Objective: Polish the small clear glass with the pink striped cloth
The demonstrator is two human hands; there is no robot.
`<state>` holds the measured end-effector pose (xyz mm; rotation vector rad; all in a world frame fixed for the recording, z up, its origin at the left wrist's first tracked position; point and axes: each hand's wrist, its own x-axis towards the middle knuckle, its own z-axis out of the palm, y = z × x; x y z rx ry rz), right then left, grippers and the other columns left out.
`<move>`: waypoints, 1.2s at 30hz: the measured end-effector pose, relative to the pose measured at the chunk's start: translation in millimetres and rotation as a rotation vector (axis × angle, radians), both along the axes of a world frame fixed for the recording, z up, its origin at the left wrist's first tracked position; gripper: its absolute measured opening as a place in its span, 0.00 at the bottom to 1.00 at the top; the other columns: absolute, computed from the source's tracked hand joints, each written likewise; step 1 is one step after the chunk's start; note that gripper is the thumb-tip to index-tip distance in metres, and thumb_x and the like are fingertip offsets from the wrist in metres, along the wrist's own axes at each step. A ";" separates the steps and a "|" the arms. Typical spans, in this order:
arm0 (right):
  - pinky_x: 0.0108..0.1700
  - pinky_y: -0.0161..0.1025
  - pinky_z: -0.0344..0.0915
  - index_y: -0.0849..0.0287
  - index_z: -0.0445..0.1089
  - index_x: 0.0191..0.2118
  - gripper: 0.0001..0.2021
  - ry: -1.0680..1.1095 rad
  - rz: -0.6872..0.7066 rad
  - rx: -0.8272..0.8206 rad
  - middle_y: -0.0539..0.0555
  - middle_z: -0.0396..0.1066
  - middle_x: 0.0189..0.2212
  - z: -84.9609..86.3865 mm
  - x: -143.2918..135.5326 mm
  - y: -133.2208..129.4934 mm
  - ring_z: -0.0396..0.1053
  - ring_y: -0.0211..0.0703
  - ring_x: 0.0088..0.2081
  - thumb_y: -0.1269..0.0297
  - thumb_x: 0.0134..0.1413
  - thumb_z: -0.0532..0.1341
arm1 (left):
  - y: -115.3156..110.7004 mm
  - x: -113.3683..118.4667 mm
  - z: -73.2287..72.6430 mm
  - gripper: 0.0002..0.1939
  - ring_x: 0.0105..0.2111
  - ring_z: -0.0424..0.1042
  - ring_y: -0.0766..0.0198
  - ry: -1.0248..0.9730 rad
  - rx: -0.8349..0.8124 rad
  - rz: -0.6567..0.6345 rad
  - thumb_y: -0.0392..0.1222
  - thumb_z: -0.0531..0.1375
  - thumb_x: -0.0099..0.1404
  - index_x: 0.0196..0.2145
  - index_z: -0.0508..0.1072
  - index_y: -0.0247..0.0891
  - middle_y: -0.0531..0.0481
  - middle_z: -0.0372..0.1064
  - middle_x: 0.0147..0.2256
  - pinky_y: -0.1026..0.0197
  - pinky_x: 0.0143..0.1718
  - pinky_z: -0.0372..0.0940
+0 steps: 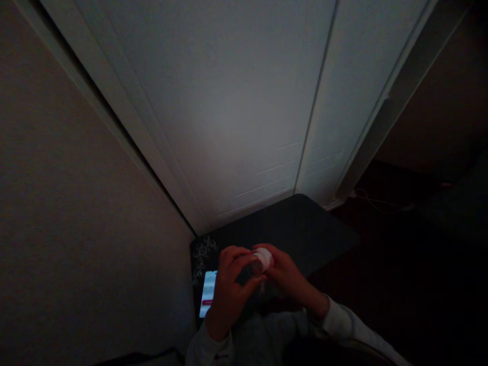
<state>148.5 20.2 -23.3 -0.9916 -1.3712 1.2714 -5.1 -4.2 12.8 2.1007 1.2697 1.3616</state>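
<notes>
In the dim light, my left hand (232, 282) is curled round a small clear round object (254, 266), perhaps a glass or jar, its details too dark to tell. My right hand (287, 274) grips a white, soft-looking piece (264, 257) pressed against that clear object. Both hands are close together above the near part of a dark table. Just left of my left hand lies a phone (208, 295) with its screen lit. Several small clear objects (202, 254) stand behind the phone at the table's left edge.
The dark table (301, 223) extends to the back right, against a pale panelled door or wall (244, 127). A plain wall (95, 229) rises along the left. A thin white cable (375, 200) lies on the dark floor at the right.
</notes>
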 end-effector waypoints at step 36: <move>0.26 0.34 0.53 0.60 0.68 0.21 0.09 -0.294 -0.036 0.227 0.48 0.63 0.17 -2.6 6.1 -7.4 0.57 0.36 0.21 0.63 0.46 0.57 | 8.9 4.8 -5.2 0.15 0.24 0.60 0.66 -0.369 -0.481 0.247 0.51 0.54 0.60 0.23 0.64 0.38 0.57 0.59 0.21 0.64 0.27 0.55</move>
